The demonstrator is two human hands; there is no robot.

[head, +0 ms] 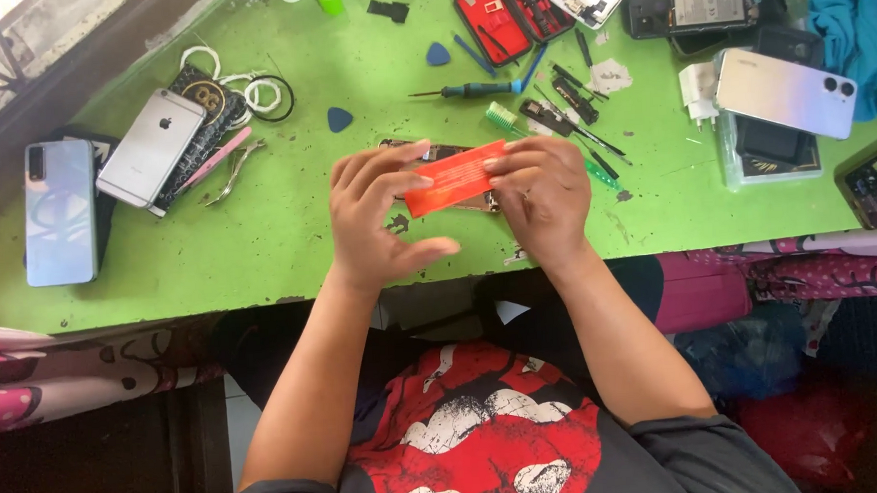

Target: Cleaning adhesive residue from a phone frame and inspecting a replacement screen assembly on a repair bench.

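An orange rectangular card (452,177) is held flat between both hands over an opened phone body (434,150) that lies on the green table (261,244). My left hand (373,220) pinches the card's left end with thumb spread out. My right hand (545,195) grips the card's right end, fingers curled over it. The phone beneath is mostly hidden by the card and hands.
Left: a light-blue phone (58,212), a silver phone (150,147), tweezers (236,169), cable coils (254,92). Behind: blue picks (340,119), a screwdriver (471,90), green brush (504,120), red tool case (507,17). Right: a pale phone (785,91) on a clear box, charger (698,85), blue cloth (863,31).
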